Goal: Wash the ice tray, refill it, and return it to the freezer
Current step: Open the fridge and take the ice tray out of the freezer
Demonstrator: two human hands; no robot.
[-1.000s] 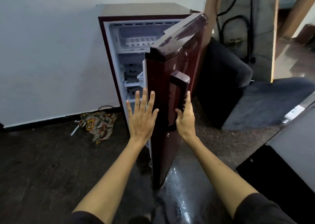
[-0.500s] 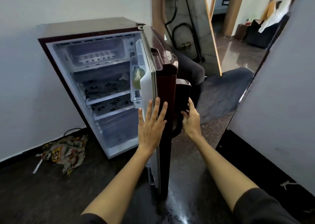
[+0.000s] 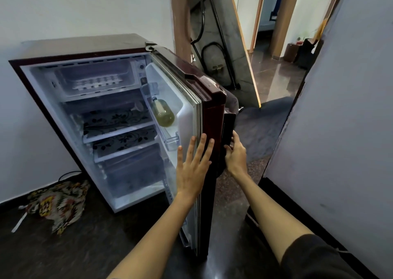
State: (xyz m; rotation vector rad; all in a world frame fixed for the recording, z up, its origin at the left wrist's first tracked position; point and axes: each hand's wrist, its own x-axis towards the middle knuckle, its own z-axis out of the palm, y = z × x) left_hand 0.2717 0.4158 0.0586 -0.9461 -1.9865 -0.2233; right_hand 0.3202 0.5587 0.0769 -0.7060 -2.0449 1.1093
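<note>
A small maroon fridge stands against the white wall with its door swung wide open. In the freezer compartment at the top lies a white ice tray. My left hand rests flat with straight fingers on the door's inner edge and gasket. My right hand grips the dark door handle from the outside, fingers curled round it.
A bottle sits in the door rack. Patterned liners cover the fridge shelves. A patterned cloth lies on the dark floor at the left. A grey panel stands close on the right. A dark sofa and an open doorway are behind the door.
The fridge door has swung from nearly half shut to wide open, exposing the shelves and freezer. Both hands stayed on the door edge and handle as it moved.
</note>
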